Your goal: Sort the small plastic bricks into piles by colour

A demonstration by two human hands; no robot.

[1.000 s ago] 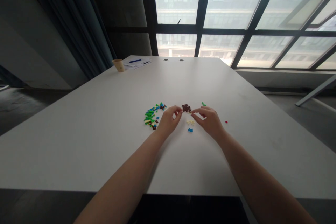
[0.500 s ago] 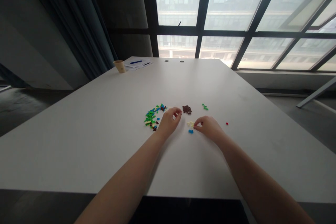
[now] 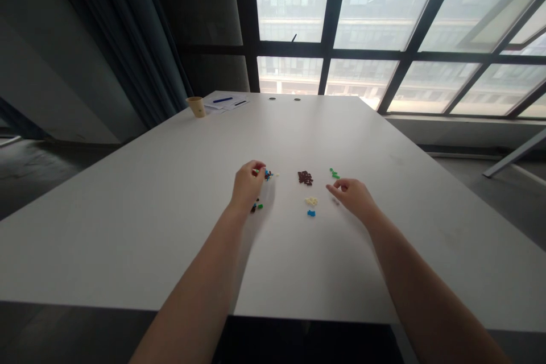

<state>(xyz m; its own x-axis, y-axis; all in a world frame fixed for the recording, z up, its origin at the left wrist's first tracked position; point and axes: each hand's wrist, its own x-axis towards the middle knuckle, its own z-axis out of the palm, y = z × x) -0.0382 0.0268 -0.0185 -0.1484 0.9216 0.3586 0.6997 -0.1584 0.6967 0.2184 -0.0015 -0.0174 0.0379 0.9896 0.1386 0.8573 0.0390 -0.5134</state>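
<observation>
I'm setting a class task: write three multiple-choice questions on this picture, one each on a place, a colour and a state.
1. Where is the tan cup?
A) Beside the blue bricks
B) At the far end of the table, beside the papers
C) On the floor

2. What colour is the small pile of bricks between the left hand and the right hand?
A) Red
B) Yellow
C) Dark brown

3. What state is the right hand in?
A) Gripping the pen
B) Open, near the green bricks
C) Flat on the papers

Answers:
1 B: it stands by the papers.
2 C: the pile looks dark brown.
3 B: its fingers are apart, nothing showing in them.
</observation>
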